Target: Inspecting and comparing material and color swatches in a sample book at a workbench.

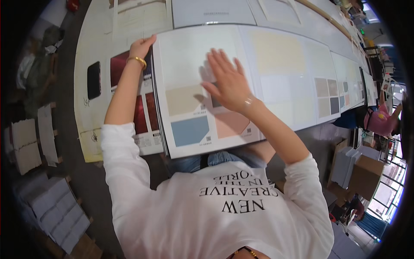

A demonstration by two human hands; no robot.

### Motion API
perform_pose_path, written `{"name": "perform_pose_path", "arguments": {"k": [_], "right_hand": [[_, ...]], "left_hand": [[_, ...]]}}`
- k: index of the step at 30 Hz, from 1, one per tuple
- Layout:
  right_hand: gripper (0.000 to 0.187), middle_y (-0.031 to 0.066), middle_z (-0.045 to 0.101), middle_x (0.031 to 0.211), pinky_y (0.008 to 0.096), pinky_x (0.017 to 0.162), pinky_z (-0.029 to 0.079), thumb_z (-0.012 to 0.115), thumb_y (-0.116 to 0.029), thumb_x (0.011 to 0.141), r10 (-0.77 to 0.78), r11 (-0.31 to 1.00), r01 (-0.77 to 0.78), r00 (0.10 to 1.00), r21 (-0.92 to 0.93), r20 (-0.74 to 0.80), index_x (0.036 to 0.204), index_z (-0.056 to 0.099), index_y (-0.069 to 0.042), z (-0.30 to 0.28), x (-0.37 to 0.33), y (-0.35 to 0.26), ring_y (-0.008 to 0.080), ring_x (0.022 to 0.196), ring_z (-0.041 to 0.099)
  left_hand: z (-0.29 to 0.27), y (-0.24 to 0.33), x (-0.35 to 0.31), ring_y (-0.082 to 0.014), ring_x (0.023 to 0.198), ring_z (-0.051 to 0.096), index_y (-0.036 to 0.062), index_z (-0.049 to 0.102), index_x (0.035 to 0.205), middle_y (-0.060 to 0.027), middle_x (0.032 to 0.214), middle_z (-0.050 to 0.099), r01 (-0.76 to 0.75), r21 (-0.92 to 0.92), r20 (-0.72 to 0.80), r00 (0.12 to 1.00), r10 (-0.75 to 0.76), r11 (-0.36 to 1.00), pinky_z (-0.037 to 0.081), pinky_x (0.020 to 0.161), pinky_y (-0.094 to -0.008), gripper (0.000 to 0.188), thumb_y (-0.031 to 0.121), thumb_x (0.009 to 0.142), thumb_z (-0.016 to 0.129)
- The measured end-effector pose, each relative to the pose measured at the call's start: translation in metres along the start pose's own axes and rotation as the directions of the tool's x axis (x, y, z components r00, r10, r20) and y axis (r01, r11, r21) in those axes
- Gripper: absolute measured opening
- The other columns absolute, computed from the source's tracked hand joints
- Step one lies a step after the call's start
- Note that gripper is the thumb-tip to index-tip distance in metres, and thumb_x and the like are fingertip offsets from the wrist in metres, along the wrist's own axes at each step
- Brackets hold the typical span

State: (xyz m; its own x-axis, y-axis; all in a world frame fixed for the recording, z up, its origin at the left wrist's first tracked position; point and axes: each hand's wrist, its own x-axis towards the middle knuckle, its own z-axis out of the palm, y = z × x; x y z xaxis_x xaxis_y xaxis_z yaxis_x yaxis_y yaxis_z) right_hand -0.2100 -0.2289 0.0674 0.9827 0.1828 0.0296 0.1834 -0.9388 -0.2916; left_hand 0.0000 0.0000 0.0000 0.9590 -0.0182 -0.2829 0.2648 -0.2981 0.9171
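Note:
A large sample book (181,149) lies open on the table before me, its white page bearing colour swatches. Beige (183,101), blue (189,131) and pink (230,126) swatches show on it, and a dark grey one is partly covered by my right hand. My left hand (142,46), with a gold bangle at the wrist, is closed on the page's far left corner. My right hand (228,82) is flat with fingers spread over the middle of the page, slightly blurred. Whether its palm touches the page I cannot tell.
Left of the book, a sheet with dark red swatches (140,114) and a black phone (93,80) lie on the table. More swatch pages (280,90) stretch rightward. Stacked white sheets (56,211) stand at lower left, a cardboard box (365,175) at right. Another person (381,121) is at far right.

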Motion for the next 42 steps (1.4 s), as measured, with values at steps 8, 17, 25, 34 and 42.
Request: {"name": "perform_pose_path", "arguments": {"k": [8,17,25,34,42], "right_hand": [[0.087,0.0160,0.021,0.161,0.0518,0.121,0.006,0.038,-0.061,0.095,0.048,0.990,-0.033,0.994,-0.138,0.103,0.153,0.022,0.002,0.015,0.088,-0.010,0.0264,0.151,0.015],[0.086,0.0131,0.021,0.162,0.0465,0.121,0.012,0.042,-0.060,0.094,0.105,0.965,-0.096,0.994,-0.245,0.022,0.154,0.022,-0.002,-0.012,0.067,0.094,0.0247,0.150,0.017],[0.072,0.0091,0.021,0.162,0.0441,0.122,0.014,0.033,-0.052,0.100,-0.128,0.963,0.130,0.992,-0.238,0.022,0.153,0.026,-0.004,-0.022,0.064,0.142,0.0229,0.150,0.018],[0.078,0.0095,0.021,0.162,0.0498,0.121,0.010,0.030,-0.059,0.098,-0.387,0.875,0.451,0.870,-0.176,0.307,0.154,0.022,-0.005,-0.048,-0.069,0.126,0.0229,0.150,0.018],[0.071,0.0030,0.021,0.163,0.0509,0.122,0.004,0.034,-0.055,0.099,-0.445,0.890,0.436,0.762,0.135,0.469,0.153,0.028,-0.010,-0.060,-0.209,0.089,0.0185,0.150,0.019]], "left_hand": [[0.002,-0.019,0.009,-0.0122,0.075,0.062,-0.0016,0.072,0.092,-0.0049,0.085,0.070,-0.070,-0.064,-0.028,0.997,0.068,0.995,0.050,0.071,-0.0266,0.032,0.028,0.081,0.077],[-0.002,-0.028,0.002,-0.0120,0.076,0.058,-0.0016,0.070,0.086,-0.0043,0.083,0.068,-0.060,-0.116,-0.036,0.998,0.056,0.991,0.047,0.071,-0.0261,0.027,0.025,0.082,0.077],[-0.002,-0.014,0.006,-0.0121,0.083,0.059,-0.0017,0.071,0.094,-0.0040,0.091,0.068,-0.044,-0.040,-0.040,0.998,0.043,0.998,0.046,0.078,-0.0255,0.029,0.026,0.085,0.076],[-0.005,-0.031,0.027,-0.0112,0.084,0.060,0.0008,0.071,0.098,-0.0025,0.093,0.069,0.008,-0.104,-0.031,0.999,-0.012,0.995,0.046,0.076,-0.0242,0.028,0.024,0.084,0.077],[-0.014,-0.038,0.044,-0.0153,0.095,0.062,0.0020,0.069,0.111,-0.0045,0.104,0.069,0.045,-0.063,-0.031,0.998,-0.047,0.997,0.043,0.087,-0.0310,0.046,0.036,0.082,0.077]]}}
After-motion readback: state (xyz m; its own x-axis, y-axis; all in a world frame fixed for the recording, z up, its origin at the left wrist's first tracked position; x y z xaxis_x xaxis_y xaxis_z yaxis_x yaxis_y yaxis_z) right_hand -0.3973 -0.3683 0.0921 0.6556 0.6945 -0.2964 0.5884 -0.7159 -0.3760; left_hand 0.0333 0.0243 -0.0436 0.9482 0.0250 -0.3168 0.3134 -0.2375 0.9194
